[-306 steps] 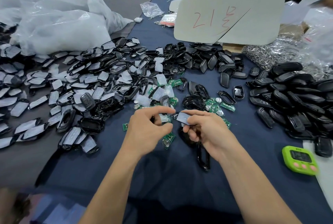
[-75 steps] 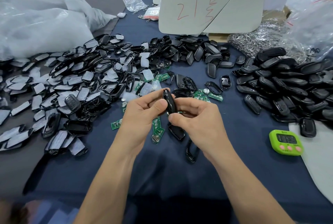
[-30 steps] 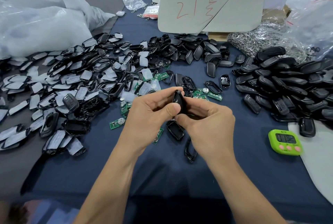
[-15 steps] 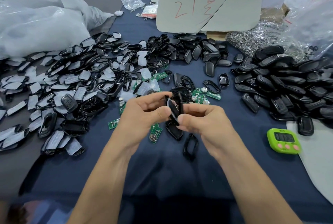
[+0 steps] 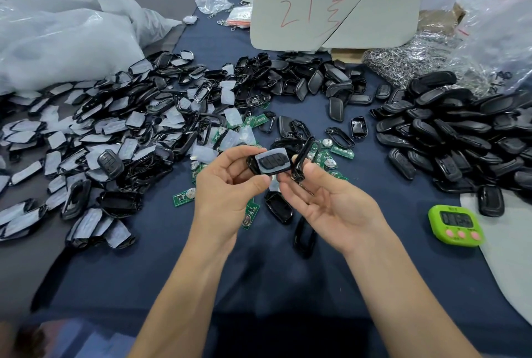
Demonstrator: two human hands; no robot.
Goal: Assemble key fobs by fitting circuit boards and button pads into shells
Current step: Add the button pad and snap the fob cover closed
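Now risking a crooked snap

Pinching the shell, button pad showing, in the left hand, mid-table. Gripping the frame just right of it in the right hand. Could dislodge the button pad if pressed together tilted.

grey board with red handwritten "21" and a further red mark, green timer digits unreadable

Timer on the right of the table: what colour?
Bright green timer with pink buttons; the head view, the only one, shows it clearly.
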